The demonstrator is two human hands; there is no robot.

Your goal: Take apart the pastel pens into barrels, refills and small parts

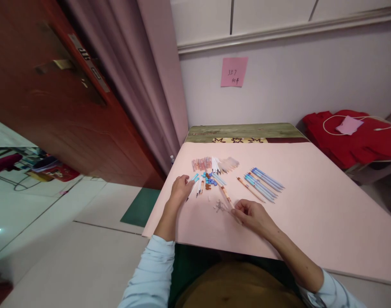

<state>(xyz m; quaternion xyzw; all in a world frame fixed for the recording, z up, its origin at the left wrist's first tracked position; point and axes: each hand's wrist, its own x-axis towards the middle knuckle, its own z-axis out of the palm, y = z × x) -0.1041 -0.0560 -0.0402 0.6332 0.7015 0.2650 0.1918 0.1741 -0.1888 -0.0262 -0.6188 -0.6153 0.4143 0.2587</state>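
My left hand [181, 187] is at the left side of the pink-covered table, its fingers pinched at a slim white pen refill [191, 192] with a dark tip. Blue pieces [195, 177] lie right beside its fingertips. My right hand [250, 216] is closed on the near end of a brown-and-orange patterned pen [226, 194], which slants away to the upper left. Between the hands lie small clear parts [219, 206]. Small blue and brown caps [210, 181] are heaped just beyond, with white refills [200, 186] to their left.
Blue pens [262, 184] lie in a slanted row on the right, a brown-orange pen [250, 189] beside them. Orange patterned barrels [201, 164] and clear tubes [229, 164] are piled behind. Red cloth [352, 141] is off the table's right side; a door [86, 107] stands left.
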